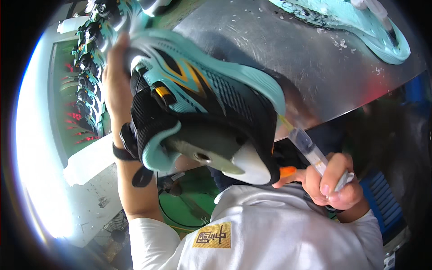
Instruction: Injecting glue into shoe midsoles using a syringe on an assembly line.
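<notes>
A teal and black running shoe (229,96) with yellow accents is held up in front of me, a grey and white shoe last (216,157) inside it. My left hand (118,74) grips it by the toe end; the fingers beyond are partly hidden and blurred. In my right hand (333,182) is a clear syringe (310,150), fingers wrapped round its barrel. Its yellowish tip meets or nearly meets the heel, where upper and teal sole join. An orange piece (288,172) shows by an outstretched finger of that hand, close to the shoe's heel.
A metal table (310,72) lies beyond the shoe, with whitish scraps on it. At its far right sits a teal sole-shaped piece (387,49) with a brush (382,20) on it. Several similar shoes (90,76) line the left side. A blue slatted crate (382,198) stands low right.
</notes>
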`<state>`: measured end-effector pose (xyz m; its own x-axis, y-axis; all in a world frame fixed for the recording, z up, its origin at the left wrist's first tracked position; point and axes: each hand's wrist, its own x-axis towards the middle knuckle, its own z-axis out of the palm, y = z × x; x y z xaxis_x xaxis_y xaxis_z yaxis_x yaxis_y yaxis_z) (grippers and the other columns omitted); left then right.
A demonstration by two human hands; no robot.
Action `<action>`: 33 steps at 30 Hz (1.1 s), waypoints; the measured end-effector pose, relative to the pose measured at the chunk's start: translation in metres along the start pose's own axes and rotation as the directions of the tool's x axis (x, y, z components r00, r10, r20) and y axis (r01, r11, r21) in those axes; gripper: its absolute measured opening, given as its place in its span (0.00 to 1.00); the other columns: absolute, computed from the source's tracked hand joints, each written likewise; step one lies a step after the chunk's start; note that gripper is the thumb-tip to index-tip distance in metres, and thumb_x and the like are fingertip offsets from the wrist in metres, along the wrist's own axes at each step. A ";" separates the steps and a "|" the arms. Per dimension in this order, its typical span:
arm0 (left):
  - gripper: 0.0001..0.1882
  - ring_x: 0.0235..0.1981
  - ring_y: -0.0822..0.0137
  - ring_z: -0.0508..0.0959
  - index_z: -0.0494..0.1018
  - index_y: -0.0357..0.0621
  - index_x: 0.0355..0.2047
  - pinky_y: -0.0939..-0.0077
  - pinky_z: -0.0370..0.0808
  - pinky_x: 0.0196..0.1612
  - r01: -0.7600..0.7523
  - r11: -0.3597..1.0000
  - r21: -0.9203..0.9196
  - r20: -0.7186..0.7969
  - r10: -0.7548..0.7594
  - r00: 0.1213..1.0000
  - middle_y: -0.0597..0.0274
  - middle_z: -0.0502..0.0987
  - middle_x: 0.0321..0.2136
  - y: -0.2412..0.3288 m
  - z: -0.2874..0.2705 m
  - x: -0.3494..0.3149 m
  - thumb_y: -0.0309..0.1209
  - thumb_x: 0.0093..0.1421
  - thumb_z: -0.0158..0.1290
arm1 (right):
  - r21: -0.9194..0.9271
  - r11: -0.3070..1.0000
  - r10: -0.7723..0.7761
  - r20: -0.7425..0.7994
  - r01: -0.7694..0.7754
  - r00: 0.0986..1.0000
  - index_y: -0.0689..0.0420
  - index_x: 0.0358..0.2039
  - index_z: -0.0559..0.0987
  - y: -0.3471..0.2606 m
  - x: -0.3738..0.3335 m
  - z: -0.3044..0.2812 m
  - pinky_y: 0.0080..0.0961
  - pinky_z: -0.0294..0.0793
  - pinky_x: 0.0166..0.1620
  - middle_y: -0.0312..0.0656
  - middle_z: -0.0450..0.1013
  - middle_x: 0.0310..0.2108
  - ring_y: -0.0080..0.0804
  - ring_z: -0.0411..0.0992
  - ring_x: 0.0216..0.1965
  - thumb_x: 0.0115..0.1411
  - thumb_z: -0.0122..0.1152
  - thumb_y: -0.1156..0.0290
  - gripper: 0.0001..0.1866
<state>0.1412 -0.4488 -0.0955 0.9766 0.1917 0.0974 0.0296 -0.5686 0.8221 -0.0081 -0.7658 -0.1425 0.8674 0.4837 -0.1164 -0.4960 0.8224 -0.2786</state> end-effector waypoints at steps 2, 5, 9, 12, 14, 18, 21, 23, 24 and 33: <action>0.20 0.33 0.68 0.76 0.65 0.38 0.49 0.73 0.73 0.40 -0.170 0.942 0.290 0.083 0.153 0.985 0.57 0.74 0.35 0.003 -0.010 -0.025 0.35 0.59 0.46 | 0.074 0.997 0.024 0.035 -0.026 0.999 0.61 0.26 0.71 0.003 0.006 -0.005 0.58 0.59 0.52 0.37 0.65 0.17 0.25 0.62 0.19 0.43 0.52 0.77 0.07; 0.24 0.41 0.63 0.74 0.59 0.38 0.55 0.68 0.72 0.46 -0.199 0.865 0.461 0.083 0.181 0.980 0.52 0.71 0.44 -0.014 -0.035 -0.067 0.27 0.58 0.45 | 0.101 0.994 0.029 0.062 -0.035 0.998 0.60 0.27 0.70 0.005 0.012 -0.009 0.56 0.59 0.53 0.36 0.64 0.17 0.25 0.62 0.19 0.44 0.54 0.75 0.07; 0.18 0.41 0.63 0.74 0.70 0.41 0.47 0.68 0.72 0.45 0.334 0.923 -0.189 -0.117 -0.359 0.926 0.55 0.72 0.44 -0.024 -0.052 -0.098 0.36 0.61 0.43 | 0.103 0.993 0.040 0.093 -0.050 0.995 0.60 0.27 0.71 0.014 0.012 -0.018 0.55 0.60 0.52 0.37 0.65 0.17 0.25 0.63 0.20 0.43 0.54 0.76 0.07; 0.17 0.28 0.61 0.77 0.72 0.31 0.34 0.70 0.75 0.36 0.406 0.821 -0.401 -0.215 -0.515 0.829 0.52 0.76 0.26 0.005 -0.026 -0.116 0.37 0.59 0.49 | 0.074 0.996 0.034 0.097 -0.041 0.995 0.61 0.26 0.72 0.018 0.007 -0.022 0.55 0.61 0.52 0.38 0.66 0.18 0.26 0.65 0.22 0.43 0.53 0.76 0.08; 0.15 0.31 0.62 0.76 0.72 0.35 0.34 0.70 0.74 0.38 0.504 0.706 -0.497 -0.073 -0.613 0.787 0.53 0.76 0.30 0.008 -0.031 -0.129 0.37 0.59 0.48 | 0.057 0.998 0.031 0.100 -0.037 0.995 0.62 0.26 0.72 0.020 0.005 -0.022 0.55 0.61 0.51 0.38 0.67 0.19 0.27 0.65 0.22 0.42 0.53 0.76 0.08; 0.15 0.42 0.69 0.70 0.70 0.36 0.38 0.75 0.72 0.44 0.485 0.803 -0.346 -0.007 -0.519 0.855 0.58 0.71 0.39 -0.012 -0.049 -0.161 0.33 0.54 0.54 | -0.019 0.999 -0.026 0.112 0.028 0.993 0.63 0.25 0.73 0.022 0.002 -0.023 0.56 0.62 0.51 0.40 0.68 0.20 0.29 0.68 0.24 0.42 0.52 0.77 0.07; 0.24 0.52 0.59 0.68 0.61 0.43 0.54 0.62 0.68 0.52 0.561 0.726 -0.398 0.089 -0.578 0.811 0.56 0.67 0.52 -0.023 -0.070 -0.189 0.32 0.57 0.50 | -0.090 0.995 -0.041 0.120 0.052 0.992 0.64 0.24 0.73 0.020 -0.001 -0.024 0.56 0.64 0.50 0.41 0.69 0.20 0.30 0.68 0.23 0.42 0.52 0.77 0.06; 0.24 0.52 0.59 0.68 0.62 0.43 0.54 0.62 0.68 0.52 0.608 0.629 -0.483 0.150 -0.625 0.766 0.56 0.67 0.52 -0.020 -0.066 -0.197 0.33 0.58 0.50 | -0.132 0.990 -0.035 0.125 0.051 0.992 0.64 0.23 0.73 0.019 -0.003 -0.024 0.56 0.64 0.49 0.41 0.70 0.20 0.30 0.69 0.23 0.42 0.52 0.76 0.06; 0.24 0.51 0.58 0.69 0.62 0.42 0.54 0.62 0.68 0.52 0.645 0.523 -0.557 0.216 -0.659 0.721 0.57 0.67 0.52 -0.017 -0.061 -0.200 0.34 0.58 0.50 | -0.140 0.989 -0.031 0.125 0.048 0.992 0.64 0.23 0.73 0.020 -0.004 -0.024 0.56 0.65 0.49 0.41 0.70 0.20 0.30 0.69 0.23 0.42 0.52 0.77 0.06; 0.36 0.40 0.58 0.76 0.68 0.33 0.45 0.65 0.73 0.44 0.757 0.357 -0.548 0.493 -0.593 0.637 0.56 0.75 0.40 0.006 -0.019 -0.243 0.26 0.32 0.69 | -0.256 0.967 0.024 0.133 0.011 0.991 0.64 0.24 0.75 0.004 -0.010 -0.010 0.50 0.66 0.50 0.40 0.70 0.20 0.29 0.69 0.22 0.41 0.51 0.78 0.07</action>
<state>-0.0995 -0.4841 -0.1036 0.7093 0.0651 -0.7019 0.6327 0.3805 0.6745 -0.0185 -0.7701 -0.1519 0.8425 0.5387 0.0046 -0.4599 0.7237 -0.5145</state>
